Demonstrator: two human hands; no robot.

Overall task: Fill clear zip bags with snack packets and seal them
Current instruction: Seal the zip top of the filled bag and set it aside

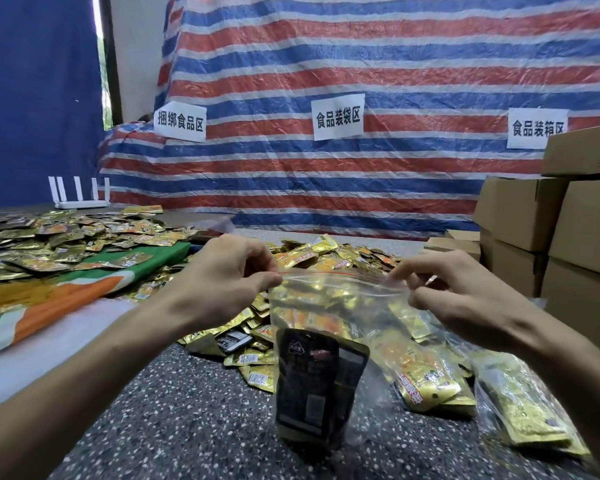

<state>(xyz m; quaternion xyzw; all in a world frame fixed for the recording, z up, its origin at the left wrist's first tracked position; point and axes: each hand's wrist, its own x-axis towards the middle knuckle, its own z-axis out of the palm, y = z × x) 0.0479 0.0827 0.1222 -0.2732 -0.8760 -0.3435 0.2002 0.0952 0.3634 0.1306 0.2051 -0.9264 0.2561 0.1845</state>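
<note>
Sealing appears to be the step in hand. Item: clear bag [326,313], held upright above the speckled floor [187,410], near its front middle. Contents: one dark packet [321,386] standing in the lower part. Gold packets show through the film, whether inside or behind cannot be told. Left hand [229,275]: thumb and fingers pinched on the left end of the zip strip [343,277]. Right hand [465,292]: fingertips pinched on the right end, so the strip is stretched between them. Whether the zip is already pressed closed cannot be told. Handling note: keep the strip taut and level, then run a pinch from one end to the other so both tracks mate. Check that no packet corner rides up into the track. Press out spare air first, since thin film probably balloons. Nearby stock: loose gold pile [326,258] just behind the bag, a filled bag [520,410] lying at the right edge, and boxes [520,216] stacked at the far right.
</note>
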